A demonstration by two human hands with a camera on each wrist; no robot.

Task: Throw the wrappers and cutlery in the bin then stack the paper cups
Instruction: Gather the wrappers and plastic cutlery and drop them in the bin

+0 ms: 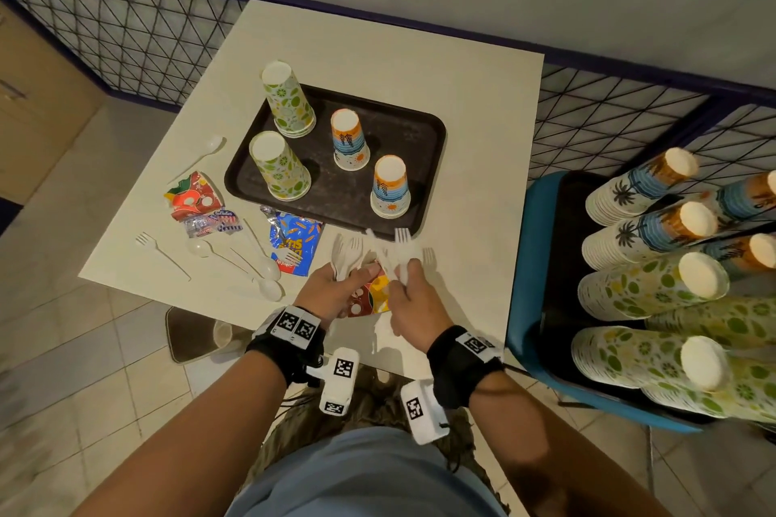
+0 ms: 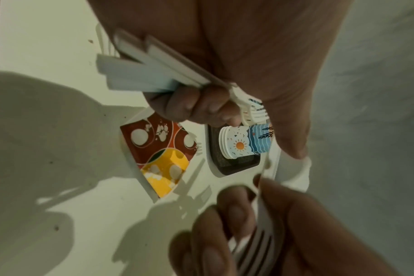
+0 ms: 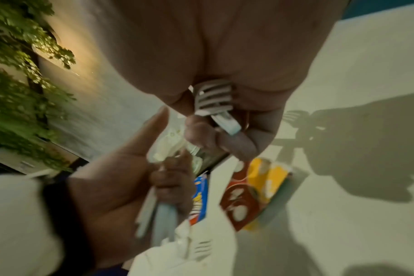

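White plastic cutlery lies loose at the left of the cream square table (image 1: 441, 67): a lone fork (image 1: 161, 250), three spoons (image 1: 252, 260) and a far spoon (image 1: 201, 155); beside them a red-and-green crumpled wrapper (image 1: 193, 199) and a blue foil snack wrapper (image 1: 294, 243); four upturned printed paper cups (image 1: 348, 139) stand on the dark brown tray (image 1: 424, 130). Left hand (image 1: 331, 290) has its fingers curled round a fanned bundle of white forks and spoons (image 1: 346, 256); right hand (image 1: 409, 298) pinches further white forks (image 1: 403, 248) upright; both hover above a red-and-yellow wrapper (image 1: 369, 298) on the table's near edge.

Risk, as judged: the left bundle is splayed (handles fan apart in the left wrist view), so adding more pieces could let one slip to the floor; loose items at left could be missed.

Not established: no bin is in view; the exact cutlery count in either hand is blurred; stacked cups on the blue chair (image 1: 525, 264) are cut off at right.
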